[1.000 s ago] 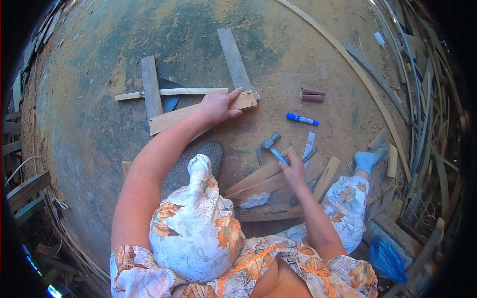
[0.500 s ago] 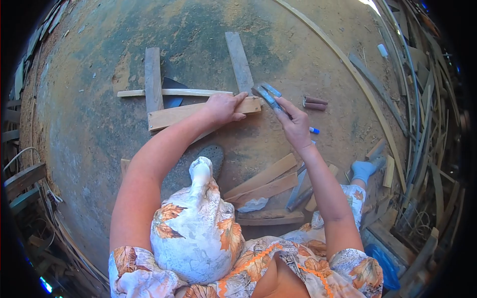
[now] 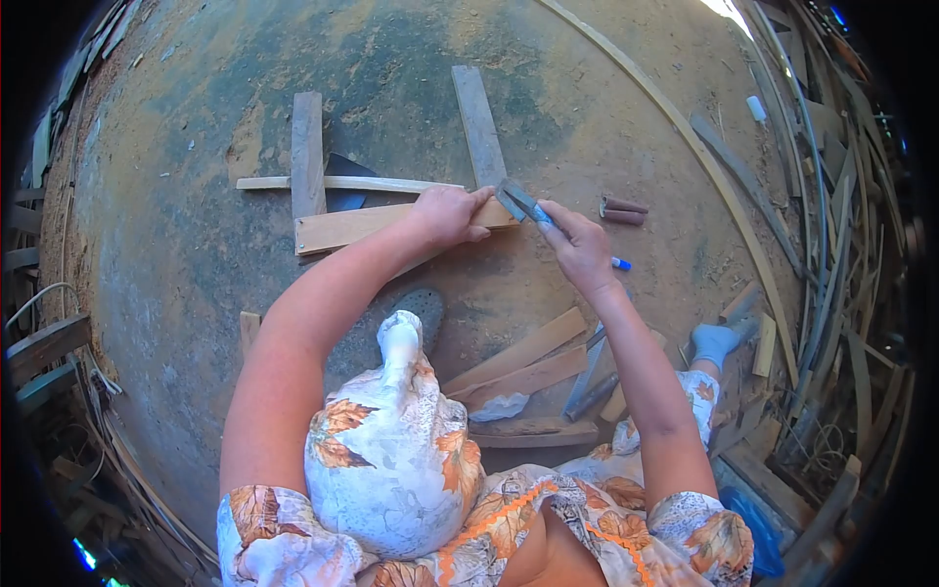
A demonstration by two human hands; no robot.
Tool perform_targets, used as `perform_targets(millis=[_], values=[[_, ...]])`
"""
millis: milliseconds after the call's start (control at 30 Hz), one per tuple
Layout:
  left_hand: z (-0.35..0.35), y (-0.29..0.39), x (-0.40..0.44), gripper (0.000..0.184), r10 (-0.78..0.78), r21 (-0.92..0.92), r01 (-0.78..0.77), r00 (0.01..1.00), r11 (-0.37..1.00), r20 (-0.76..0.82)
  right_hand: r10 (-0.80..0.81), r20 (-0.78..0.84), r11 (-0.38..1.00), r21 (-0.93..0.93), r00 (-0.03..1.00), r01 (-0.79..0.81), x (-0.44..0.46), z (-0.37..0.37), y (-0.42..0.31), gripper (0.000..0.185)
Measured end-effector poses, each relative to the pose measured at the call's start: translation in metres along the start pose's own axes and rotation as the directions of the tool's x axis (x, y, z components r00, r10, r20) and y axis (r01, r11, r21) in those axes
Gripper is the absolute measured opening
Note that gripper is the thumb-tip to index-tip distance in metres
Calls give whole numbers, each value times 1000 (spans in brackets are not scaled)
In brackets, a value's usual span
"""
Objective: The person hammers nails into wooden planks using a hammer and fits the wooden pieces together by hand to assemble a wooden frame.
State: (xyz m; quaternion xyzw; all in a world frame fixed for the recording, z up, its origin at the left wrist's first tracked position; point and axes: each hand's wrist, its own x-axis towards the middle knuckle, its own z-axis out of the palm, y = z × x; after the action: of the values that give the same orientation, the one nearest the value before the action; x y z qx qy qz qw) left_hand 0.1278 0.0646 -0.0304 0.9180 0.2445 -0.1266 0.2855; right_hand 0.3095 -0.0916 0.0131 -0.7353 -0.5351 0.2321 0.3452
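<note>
My left hand (image 3: 452,214) is closed over the right part of a pale wooden board (image 3: 357,225), its index finger stretched toward the board's end. My right hand (image 3: 584,252) grips the handle of a metal hammer (image 3: 514,199), whose grey head is at the board's right end, close to my left fingertips. Whether a nail is under the head cannot be seen. The board lies across the near ends of two grey wooden pieces (image 3: 307,147) (image 3: 478,122). Small nail heads show at its left end. A thin strip (image 3: 264,183) lies behind it.
Two brown cylinders (image 3: 623,209) and a blue-capped marker (image 3: 621,263) lie to the right. Loose boards (image 3: 528,350) lie near my legs, beside a grey shoe (image 3: 421,311). A long curved strip (image 3: 685,122) crosses the ground; scrap wood (image 3: 841,225) is piled at right.
The hammer has swung down and left, its head now at the board's end. My right hand has moved slightly. My left hand stays on the board; the whole view has shifted a little.
</note>
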Motion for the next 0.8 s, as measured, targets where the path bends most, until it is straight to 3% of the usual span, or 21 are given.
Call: perform_targets(millis=[33,67,133,167,233,367,433,467,533,567,633,767,800], values=[[-2,-3,2,75,-6,4,6,1000,1000,-8,42,47,981,-192,998,-32,5,-1,-1,32],[1,-5,1,74,-4,5,4,1000,1000,-26,40,54,981,-190,998,-29,6,-2,0,32],[5,-5,3,73,8,2,-8,999,1000,-41,180,15,964,197,984,-179,5,-9,-2,31],[6,-6,3,72,14,-4,-14,999,1000,-46,186,13,964,192,983,-185,3,-12,-4,31],[4,-2,3,72,24,-7,-24,999,1000,-46,60,-25,948,315,998,-49,2,-17,-19,29],[-3,3,4,73,-29,23,29,1000,999,11,-125,-31,971,201,992,129,4,1,0,28],[-4,-1,7,73,-44,41,42,999,998,33,-52,44,984,-169,998,59,11,1,6,29],[-2,-4,7,73,-20,34,20,1000,999,-7,-56,51,984,-169,997,64,14,1,10,29],[4,-6,5,73,8,21,-7,999,1000,-37,-19,-17,997,77,1000,21,15,-4,6,29],[6,-6,5,73,12,20,-12,999,1000,-40,-17,-13,997,75,1000,18,13,-6,3,29],[4,-4,5,74,19,22,-18,999,1000,-42,41,-17,969,245,999,-35,8,-11,-21,29],[-1,-1,3,76,-21,27,21,1000,999,5,-104,-39,981,162,994,109,3,7,12,29],[0,-2,4,76,-17,33,17,1000,999,7,27,8,994,103,1000,-27,4,7,12,30]])
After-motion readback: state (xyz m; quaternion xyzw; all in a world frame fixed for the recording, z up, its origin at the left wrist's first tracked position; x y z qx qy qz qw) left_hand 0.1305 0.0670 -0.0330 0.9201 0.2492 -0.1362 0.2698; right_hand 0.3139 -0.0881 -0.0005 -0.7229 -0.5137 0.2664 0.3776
